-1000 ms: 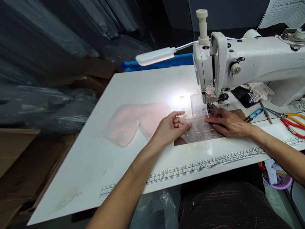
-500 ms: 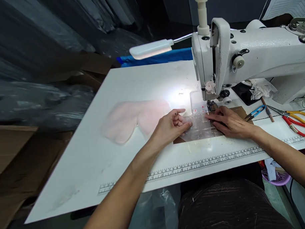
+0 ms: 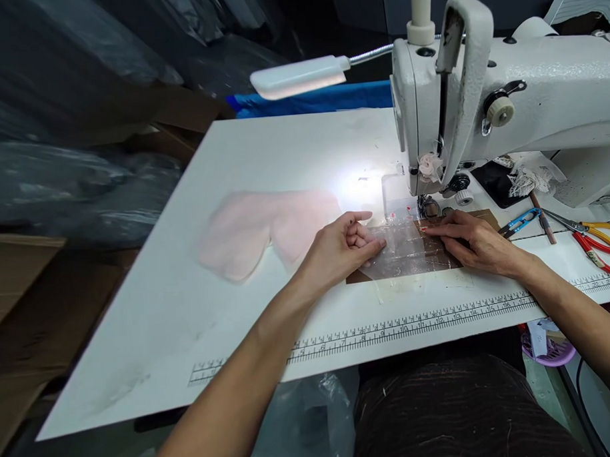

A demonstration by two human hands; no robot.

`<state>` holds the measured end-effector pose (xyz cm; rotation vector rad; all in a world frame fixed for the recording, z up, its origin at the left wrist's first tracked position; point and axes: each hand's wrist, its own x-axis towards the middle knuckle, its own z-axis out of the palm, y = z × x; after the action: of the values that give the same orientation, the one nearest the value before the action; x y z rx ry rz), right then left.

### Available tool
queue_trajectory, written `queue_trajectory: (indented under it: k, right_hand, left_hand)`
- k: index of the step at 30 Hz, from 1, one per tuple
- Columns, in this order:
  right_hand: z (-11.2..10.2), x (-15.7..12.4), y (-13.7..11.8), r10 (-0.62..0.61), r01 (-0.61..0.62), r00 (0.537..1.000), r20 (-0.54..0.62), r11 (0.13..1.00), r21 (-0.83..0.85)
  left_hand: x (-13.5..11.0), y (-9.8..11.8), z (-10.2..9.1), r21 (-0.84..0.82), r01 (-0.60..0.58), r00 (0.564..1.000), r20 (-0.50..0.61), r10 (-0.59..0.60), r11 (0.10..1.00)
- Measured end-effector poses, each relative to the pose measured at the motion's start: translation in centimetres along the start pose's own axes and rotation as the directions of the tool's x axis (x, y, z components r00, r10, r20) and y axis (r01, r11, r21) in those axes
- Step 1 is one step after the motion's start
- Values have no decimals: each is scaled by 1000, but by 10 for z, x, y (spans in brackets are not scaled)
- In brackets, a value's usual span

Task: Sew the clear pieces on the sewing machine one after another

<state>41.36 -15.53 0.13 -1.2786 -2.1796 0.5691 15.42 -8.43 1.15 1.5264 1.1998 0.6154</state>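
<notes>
A clear plastic sheet (image 3: 406, 251) lies over a brown patch on the white sewing table (image 3: 262, 156), just in front of the presser foot (image 3: 424, 207) of the white sewing machine (image 3: 521, 101). My left hand (image 3: 343, 247) presses the sheet's left edge, fingers curled and thumb out. My right hand (image 3: 473, 239) lies flat on the sheet's right side, fingertips close to the needle. A pale pink fabric piece (image 3: 258, 230) rests on the table left of my left hand.
A gooseneck lamp (image 3: 299, 75) lights the needle area. Blue thread snips (image 3: 522, 222) and red and yellow scissors (image 3: 598, 241) lie to the right. A printed ruler (image 3: 413, 321) runs along the table's front edge. Cardboard boxes (image 3: 22, 292) and dark plastic bags stand at the left.
The view has moved closer to the machine and shifted slightly. Both hands stay on the plastic sheet in nearly the same pose.
</notes>
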Motion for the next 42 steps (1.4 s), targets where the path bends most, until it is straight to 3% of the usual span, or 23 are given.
queue_trajectory:
  k: [6,13,15,17,19,21,23,25,28,32,36,42]
  right_hand:
    - [-3,-1,-6,-71,87,988,136,989,-116]
    - [3,-1,-3,-106,127,987,118,974,-186]
    - [4,-2,-2,-122,140,987,106,973,-185]
    - [4,-2,-2,-137,152,986,93,971,-184]
    - [5,-3,-2,-140,155,986,92,970,-185]
    - [5,-3,-2,-138,153,986,91,971,-185]
    - [5,-4,-2,-138,152,986,92,972,-181]
    - [5,-4,-3,-136,150,987,88,972,-179]
    - [5,-4,-4,-136,148,988,78,971,-185]
    - [6,-5,-3,-136,148,988,76,972,-183]
    - [7,-4,-2,-135,143,989,57,974,-176]
    - [9,-1,0,-36,39,999,21,983,-182]
  left_hand:
    - [1,-2,0,-2,-5,1000,-4,5,1000]
    - [0,-1,-3,42,-12,1000,21,11,999]
    - [1,-1,-4,110,-89,995,-41,94,990]
    - [3,0,-5,258,-249,946,-141,291,934]
    - [7,2,-3,438,-434,847,-99,522,788]
    - [13,6,1,531,-600,750,116,651,598]
    - [20,10,7,539,-711,673,338,658,451]
    - [27,13,13,550,-752,638,466,612,365]
    - [33,14,18,612,-734,662,547,512,296]
    - [34,11,21,663,-693,708,553,439,282]
    - [37,11,24,683,-689,702,548,455,242]
    - [52,14,25,701,-687,690,548,473,191]
